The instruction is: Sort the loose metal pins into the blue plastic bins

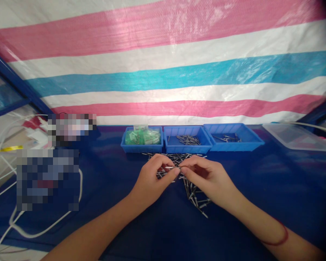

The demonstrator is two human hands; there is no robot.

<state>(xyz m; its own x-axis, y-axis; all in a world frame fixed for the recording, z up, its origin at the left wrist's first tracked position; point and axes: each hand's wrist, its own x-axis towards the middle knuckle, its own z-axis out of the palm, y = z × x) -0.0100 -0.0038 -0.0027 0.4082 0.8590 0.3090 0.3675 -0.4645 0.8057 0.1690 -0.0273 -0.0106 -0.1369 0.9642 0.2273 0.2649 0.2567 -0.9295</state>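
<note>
My left hand [153, 183] pinches a blind rivet [168, 167] between thumb and forefinger, its pale sleeve showing. The fingertips of my right hand [213, 177] are pressed together right beside it, seemingly at the rivet's thin end; the exact contact is hidden. Under and around both hands lies a loose pile of blind rivets [193, 195] on the dark blue table [165, 228]. Beyond the pile, the middle blue bin [188, 149] holds many rivets. Fewer lie in the right blue bin [235, 146].
The left blue bin [142, 148] holds green and clear packets [151, 137]. A translucent plastic lid [296, 137] lies at the back right. White cables [43, 232] loop at the left beside blurred-out objects. A striped sheet [163, 79] hangs behind the table.
</note>
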